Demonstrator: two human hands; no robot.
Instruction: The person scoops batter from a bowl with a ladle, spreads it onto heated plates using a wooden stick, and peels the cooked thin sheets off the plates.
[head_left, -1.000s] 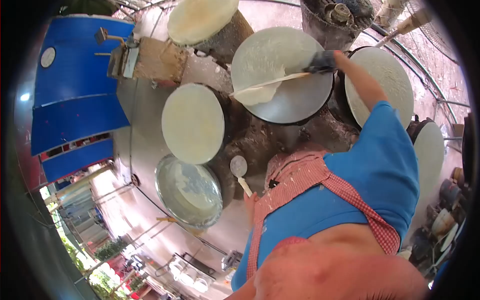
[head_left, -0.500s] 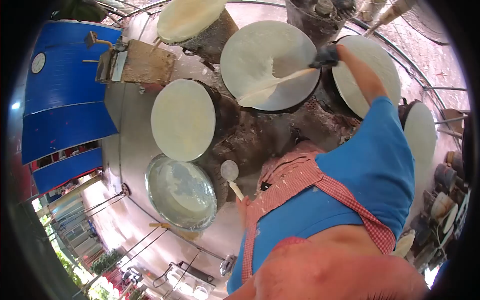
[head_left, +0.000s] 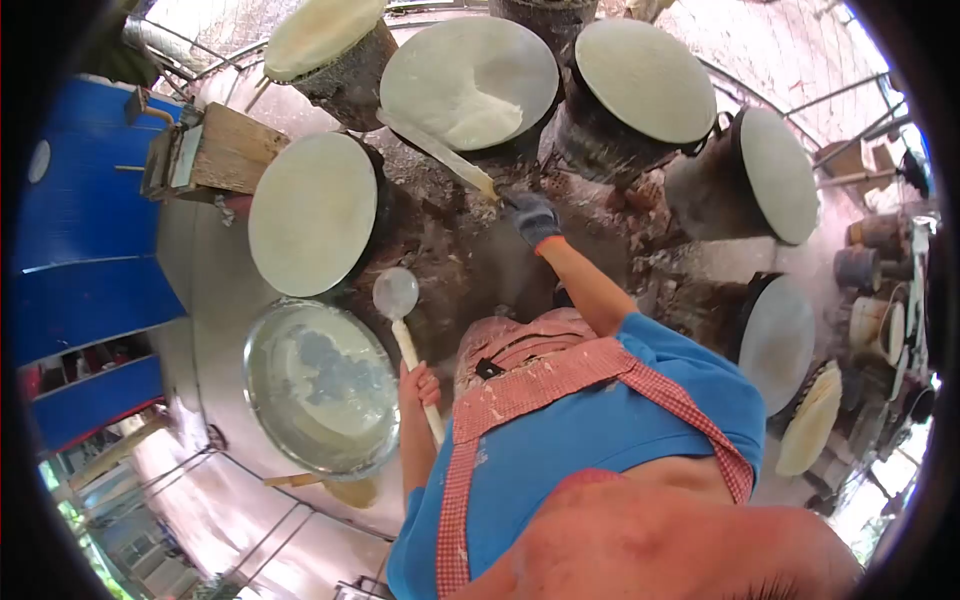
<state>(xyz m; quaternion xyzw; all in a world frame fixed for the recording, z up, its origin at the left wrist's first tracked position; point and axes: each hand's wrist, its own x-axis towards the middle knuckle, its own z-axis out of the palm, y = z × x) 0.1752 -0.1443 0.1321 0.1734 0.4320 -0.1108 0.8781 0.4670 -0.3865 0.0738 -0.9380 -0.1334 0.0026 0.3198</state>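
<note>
Griddle (head_left: 537, 85), round, bore a white layer (head_left: 437, 75) with a ragged edge toward its right. Metal basin (head_left: 263, 400), containing a pale mixture (head_left: 345, 415), stood at left. Flat paddle (head_left: 437, 152) extended to the griddle's left rim; contact could not be confirmed. Ladle (head_left: 404, 338), bowl forward, was beside the basin. Gloved right hand (head_left: 532, 218) gripped the paddle's handle; bare left hand (head_left: 418, 385) clasped the ladle's.

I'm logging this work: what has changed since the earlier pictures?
The right hand has moved from the right edge of the round plate toward the apron with the spreader; batter covers more of the plate's near part. The left hand has come out farther from the apron. Spreader and ladle stay held.
</note>
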